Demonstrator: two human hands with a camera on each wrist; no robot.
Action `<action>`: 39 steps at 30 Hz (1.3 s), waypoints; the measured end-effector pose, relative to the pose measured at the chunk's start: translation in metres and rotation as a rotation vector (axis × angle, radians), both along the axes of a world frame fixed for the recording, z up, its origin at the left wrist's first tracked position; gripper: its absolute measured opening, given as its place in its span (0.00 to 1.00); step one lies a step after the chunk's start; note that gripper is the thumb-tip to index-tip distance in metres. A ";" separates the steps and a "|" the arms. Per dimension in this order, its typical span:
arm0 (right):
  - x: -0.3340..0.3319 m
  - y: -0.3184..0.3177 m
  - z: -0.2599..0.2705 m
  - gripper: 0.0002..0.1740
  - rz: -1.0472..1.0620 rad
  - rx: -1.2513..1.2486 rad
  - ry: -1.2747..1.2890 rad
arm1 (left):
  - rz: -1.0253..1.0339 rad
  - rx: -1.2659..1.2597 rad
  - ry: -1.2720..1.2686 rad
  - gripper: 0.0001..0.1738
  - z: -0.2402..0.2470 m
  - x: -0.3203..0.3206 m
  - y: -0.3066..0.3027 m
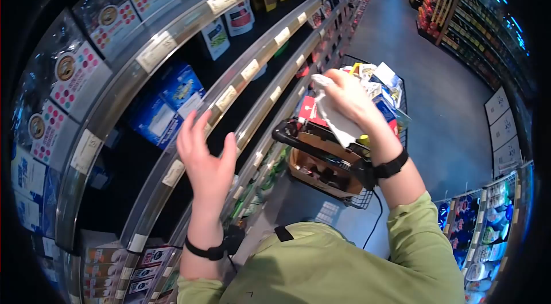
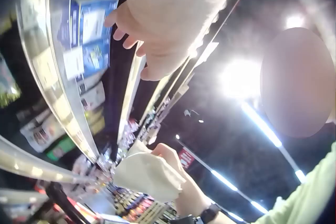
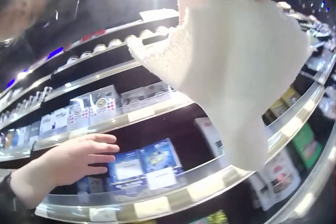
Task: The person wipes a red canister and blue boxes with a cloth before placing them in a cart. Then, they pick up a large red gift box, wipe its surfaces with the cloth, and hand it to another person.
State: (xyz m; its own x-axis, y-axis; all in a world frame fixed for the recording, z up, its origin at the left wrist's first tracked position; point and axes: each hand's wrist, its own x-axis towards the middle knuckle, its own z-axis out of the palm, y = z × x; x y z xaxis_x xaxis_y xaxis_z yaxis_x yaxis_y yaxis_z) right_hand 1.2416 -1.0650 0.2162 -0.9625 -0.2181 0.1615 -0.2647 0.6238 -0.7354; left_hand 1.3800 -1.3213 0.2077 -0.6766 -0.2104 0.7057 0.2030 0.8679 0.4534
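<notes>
The white cloth [image 1: 338, 123] is gripped, crumpled, in the curled fingers of the right hand [image 1: 350, 97], which is raised above the cart [image 1: 304, 142]. The left hand [image 1: 206, 158] is held empty, fingers straight and spread, just in front of the shelf rail [image 1: 238, 83] and near the blue boxes [image 1: 169, 103] that stand behind it. For a clean reach, the left hand is judged best passed over the rail with the fingers open until a box face is met, the cloth being bunched clear of the shelf.
</notes>
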 end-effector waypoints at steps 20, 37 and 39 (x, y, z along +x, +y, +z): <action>-0.075 0.164 -0.096 0.25 -0.251 0.390 0.084 | -0.672 0.054 -0.447 0.22 -0.141 -0.095 0.187; -0.051 0.139 -0.095 0.21 -0.246 0.381 0.305 | -0.719 -0.023 -0.439 0.21 -0.149 -0.090 0.179; -0.034 0.147 -0.086 0.20 -0.214 0.308 0.204 | -0.717 -0.040 -0.438 0.21 -0.150 -0.089 0.183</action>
State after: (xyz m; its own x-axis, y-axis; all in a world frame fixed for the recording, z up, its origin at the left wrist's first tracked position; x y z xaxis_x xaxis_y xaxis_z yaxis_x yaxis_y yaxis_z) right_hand 1.2078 -0.9177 0.1304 -0.9465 -0.0845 0.3114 -0.2257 0.8630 -0.4520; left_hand 1.2906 -1.1386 0.0578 -0.8514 0.3945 0.3458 0.5242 0.6131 0.5911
